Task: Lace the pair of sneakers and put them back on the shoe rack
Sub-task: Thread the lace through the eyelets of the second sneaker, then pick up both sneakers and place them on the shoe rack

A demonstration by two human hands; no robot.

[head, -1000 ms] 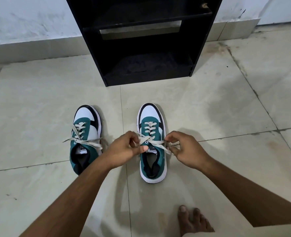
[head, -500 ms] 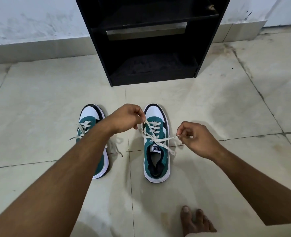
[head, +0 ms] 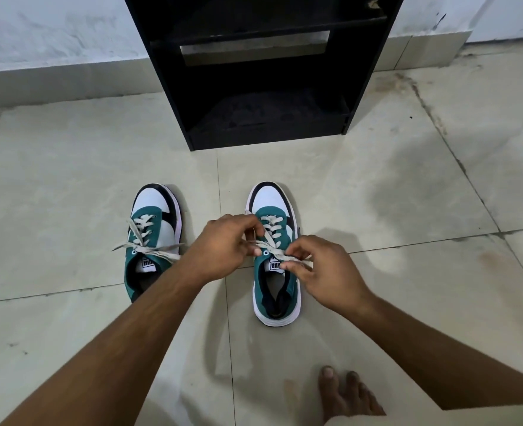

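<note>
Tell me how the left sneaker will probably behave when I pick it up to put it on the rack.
The left sneaker looks light and fairly stiff, with its thick white sole sitting flat. Its lace ends hang loose over both sides, so they will likely flop and dangle. The open collar should give fingers an easy hold.

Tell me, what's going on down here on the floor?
A person is lacing a pair of teal and white sneakers. Both hands, left hand and right hand, pinch the lace of the right-side sneaker. The other sneaker sits beside it, lace ends loose. The black shoe rack stands ahead, its visible shelves bare.
</note>
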